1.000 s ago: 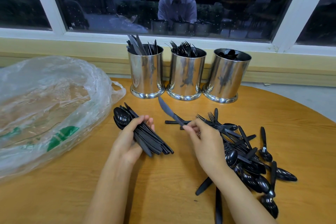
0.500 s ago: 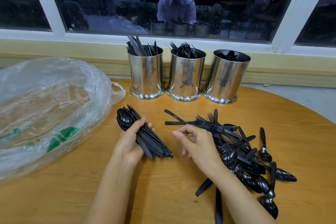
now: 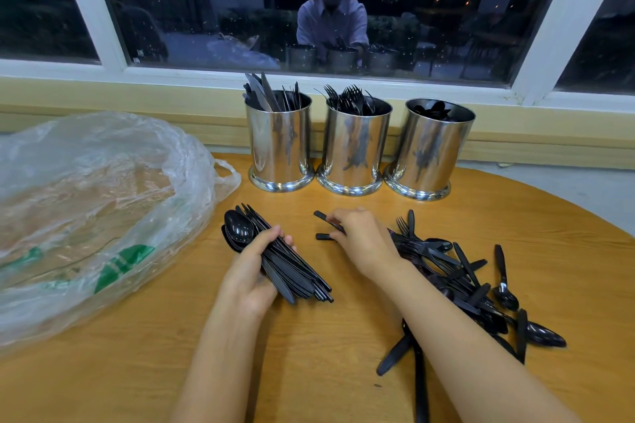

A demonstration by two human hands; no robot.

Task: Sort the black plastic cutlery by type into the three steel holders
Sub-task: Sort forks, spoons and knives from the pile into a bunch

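Three steel holders stand in a row at the table's far side: the left holder [image 3: 280,148] has knives, the middle holder [image 3: 354,151] forks, the right holder [image 3: 431,154] spoons. My left hand [image 3: 249,268] grips a bundle of black cutlery [image 3: 295,273], spoon bowls pointing away from me. My right hand [image 3: 364,240] lies at the left end of the loose cutlery pile [image 3: 467,282], its fingertips curled onto a black handle [image 3: 321,215] that sticks out; a second handle [image 3: 321,236] lies by the thumb.
A crumpled clear plastic bag [image 3: 89,203] covers the table's left side. The round wooden table [image 3: 309,354] ends in a curved edge at the right. A window sill and dark glass with a person's reflection lie behind the holders.
A second ago my right hand held a knife up; half a second ago it was empty near the bundle. Now it has reached forward onto the two handles at the pile's left end.
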